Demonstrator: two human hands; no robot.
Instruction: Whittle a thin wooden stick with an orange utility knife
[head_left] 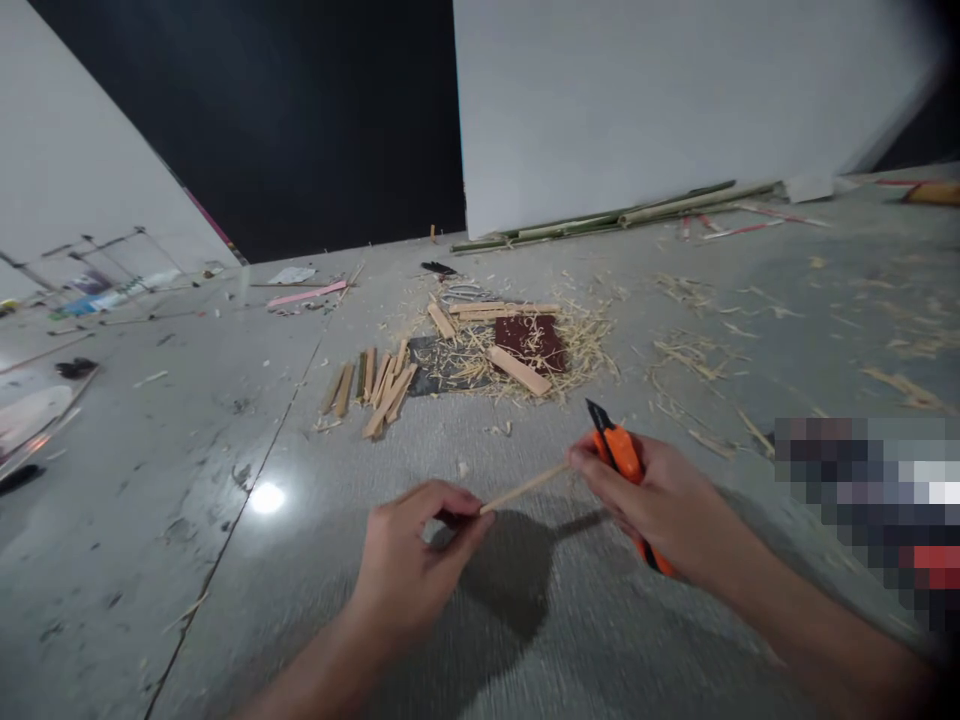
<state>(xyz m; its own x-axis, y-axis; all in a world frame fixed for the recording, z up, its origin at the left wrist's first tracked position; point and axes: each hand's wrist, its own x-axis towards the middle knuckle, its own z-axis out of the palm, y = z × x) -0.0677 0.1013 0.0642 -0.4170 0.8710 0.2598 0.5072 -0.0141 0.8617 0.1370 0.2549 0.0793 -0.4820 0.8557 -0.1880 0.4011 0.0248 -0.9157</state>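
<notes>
Between thumb and fingers, my left hand [420, 550] pinches one end of a thin, pale bamboo strip [525, 488]. The other end sits at the fingertips of my right hand [664, 500], so the strip slants up to the right above the floor. An orange utility knife [622, 452] with a black tip is also gripped in my right hand, its tip pointing up and away from the strip. Ahead lie several short bamboo pieces [388, 388] in a loose pile. A wider flat bamboo slat [519, 370] rests across a dark red sheet [555, 345] strewn with shavings.
Curly shavings [592, 340] cover the floor around the sheets. Green bamboo poles [622, 217] lie along the white wall [675, 100]. A pink strip [307, 293] and a thin stick frame [97, 255] are to the left. A pixelated patch [870, 500] hides the right side.
</notes>
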